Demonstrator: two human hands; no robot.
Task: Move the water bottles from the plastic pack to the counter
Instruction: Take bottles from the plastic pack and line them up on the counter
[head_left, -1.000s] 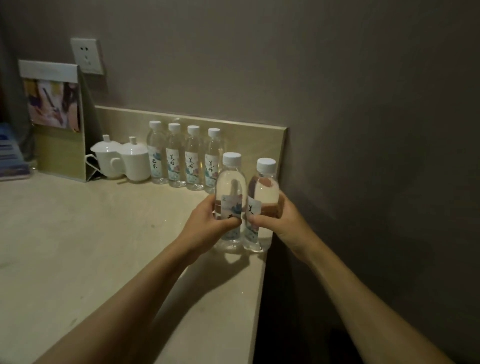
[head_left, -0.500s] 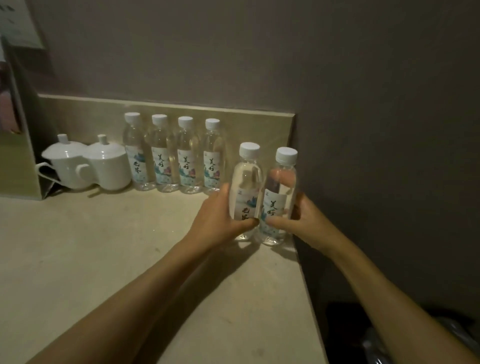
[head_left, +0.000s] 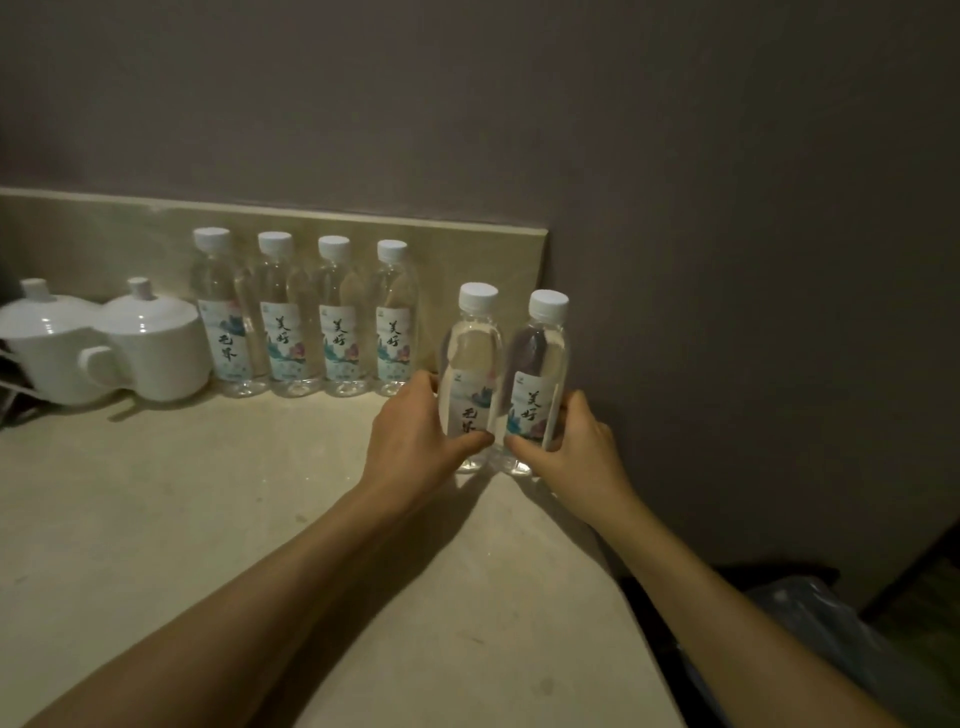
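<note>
With four clear white-capped labelled water bottles (head_left: 304, 317) already lined on the beige stone table (head_left: 182, 519), both hands, left hand (head_left: 415, 436) and right hand (head_left: 576, 452), each grip one more bottle, nearly placed.

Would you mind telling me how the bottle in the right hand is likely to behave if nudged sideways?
The right-hand bottle looks full, so probably heavy for its size. Tall on a narrow base, it may tip rather than slide. Standing near the counter edge, it could fall off.
</note>
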